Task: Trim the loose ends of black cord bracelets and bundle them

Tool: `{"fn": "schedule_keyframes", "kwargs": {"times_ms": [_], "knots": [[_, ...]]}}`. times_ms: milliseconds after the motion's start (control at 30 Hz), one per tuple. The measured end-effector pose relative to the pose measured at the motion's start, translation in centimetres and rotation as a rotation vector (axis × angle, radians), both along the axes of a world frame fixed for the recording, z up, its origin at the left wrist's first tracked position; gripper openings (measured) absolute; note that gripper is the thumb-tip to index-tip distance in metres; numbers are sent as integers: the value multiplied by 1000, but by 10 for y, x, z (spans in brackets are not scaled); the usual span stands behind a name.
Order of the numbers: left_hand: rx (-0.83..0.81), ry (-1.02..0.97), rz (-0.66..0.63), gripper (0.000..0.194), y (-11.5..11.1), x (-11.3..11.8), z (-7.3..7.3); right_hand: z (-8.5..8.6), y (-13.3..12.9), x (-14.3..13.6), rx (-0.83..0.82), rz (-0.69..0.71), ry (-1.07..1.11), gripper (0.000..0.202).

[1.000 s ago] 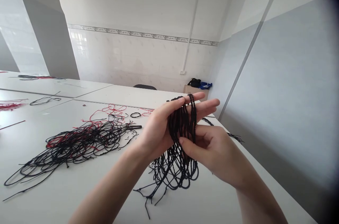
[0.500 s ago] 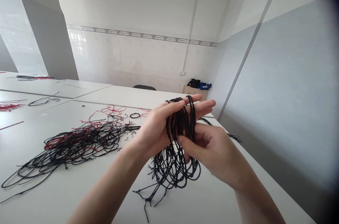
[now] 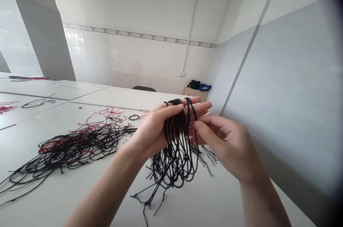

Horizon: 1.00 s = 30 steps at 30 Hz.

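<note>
Several braided black cords (image 3: 175,123) hang in loops over my left hand (image 3: 158,123), whose thumb presses on them while its fingers stretch out to the right. Their loops and loose knotted ends dangle below, over the white table. My right hand (image 3: 227,141) pinches one cord between thumb and forefinger at the right side of the bundle. Its other fingers are partly hidden behind the thumb.
A tangled heap of black and red cords (image 3: 77,148) lies on the white table (image 3: 88,191) to the left. Beyond are a small black ring (image 3: 134,117) and red threads (image 3: 112,110). More black cord ends (image 3: 207,155) lie behind my right hand. A chair back (image 3: 144,88) shows past the far edge.
My right hand has moved right and slightly up, from the middle of the bundle to a cord at its right side. That cord now stands apart from the others.
</note>
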<state>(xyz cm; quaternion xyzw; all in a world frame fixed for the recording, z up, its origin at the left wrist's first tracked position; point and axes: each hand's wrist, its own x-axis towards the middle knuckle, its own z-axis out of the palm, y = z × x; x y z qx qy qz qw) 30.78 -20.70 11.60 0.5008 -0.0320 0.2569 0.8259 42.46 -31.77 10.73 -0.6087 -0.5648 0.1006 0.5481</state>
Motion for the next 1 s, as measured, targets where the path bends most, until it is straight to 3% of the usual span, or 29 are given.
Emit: {"fn": "schedule_keyframes", "kwargs": {"times_ms": [167, 400, 567, 1000], "knots": [[-5, -1, -13, 28, -1, 1, 0, 0, 2, -3, 14, -25, -16, 30], [21, -17, -46, 32, -1, 1, -1, -1, 2, -4, 77, -17, 3, 22], [67, -3, -54, 32, 0, 1, -2, 0, 2, -5, 3, -5, -59, 25], [89, -11, -57, 31, -2, 4, -3, 0, 3, -6, -2, 14, -26, 28]]}}
